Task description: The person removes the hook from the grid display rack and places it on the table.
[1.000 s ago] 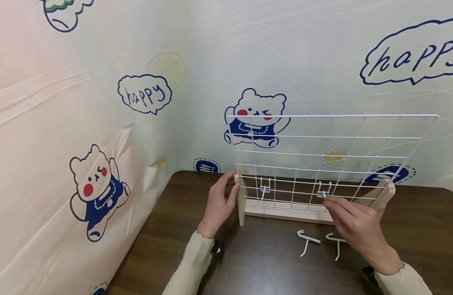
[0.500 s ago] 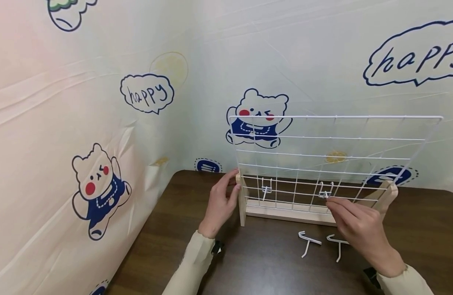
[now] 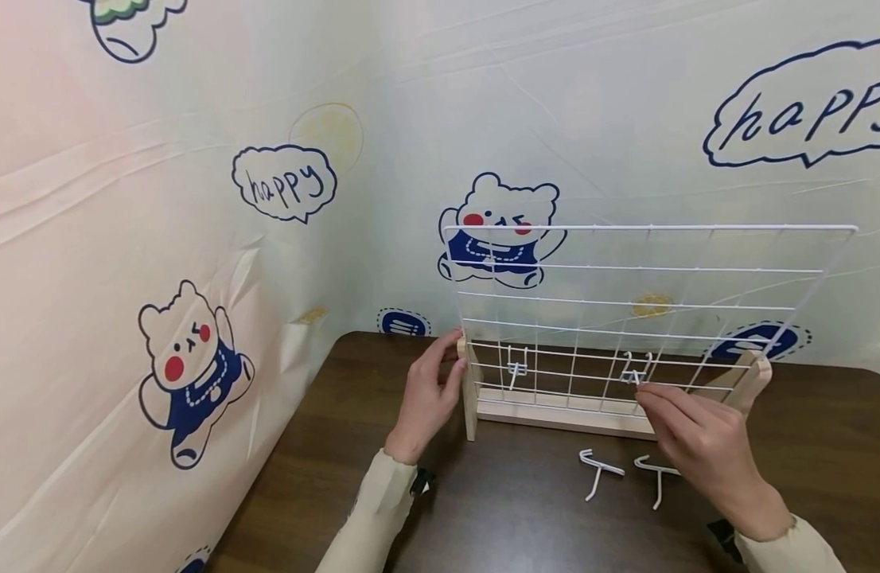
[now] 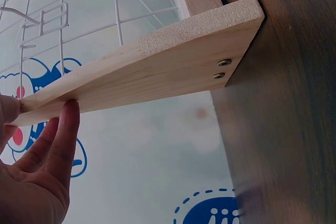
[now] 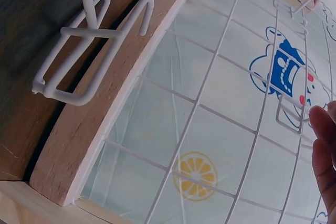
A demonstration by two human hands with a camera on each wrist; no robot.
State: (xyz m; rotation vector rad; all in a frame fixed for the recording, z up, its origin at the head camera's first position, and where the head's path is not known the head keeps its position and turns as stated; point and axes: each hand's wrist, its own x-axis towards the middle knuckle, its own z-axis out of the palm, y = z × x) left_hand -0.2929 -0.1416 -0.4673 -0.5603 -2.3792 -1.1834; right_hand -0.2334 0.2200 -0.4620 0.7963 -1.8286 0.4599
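A white wire grid (image 3: 651,228) leans back in a pale wooden stand on the table. My left hand (image 3: 427,398) pinches the top of the stand's left side panel (image 4: 157,69), thumb on one side and fingers on the other. With thumb and fingertips, my right hand (image 3: 705,446) pinches the prong of a white wire hook (image 3: 633,376) at the grid's lower right. Whether that hook sits fully on the wires cannot be told. Another hook (image 3: 516,369) hangs on the lower left wires. Two loose hooks (image 3: 597,468) lie on the table, one partly behind my right hand.
The stand's wooden base bar (image 3: 554,411) joins the side panels; the right panel (image 3: 755,378) is near my right hand. Behind the dark wooden table (image 3: 340,446) hangs a printed cloth (image 3: 383,159), also along the left side.
My right hand and the hook it pinches have shifted slightly to the right. The left hand keeps its hold on the side panel, and the loose hooks stay put.
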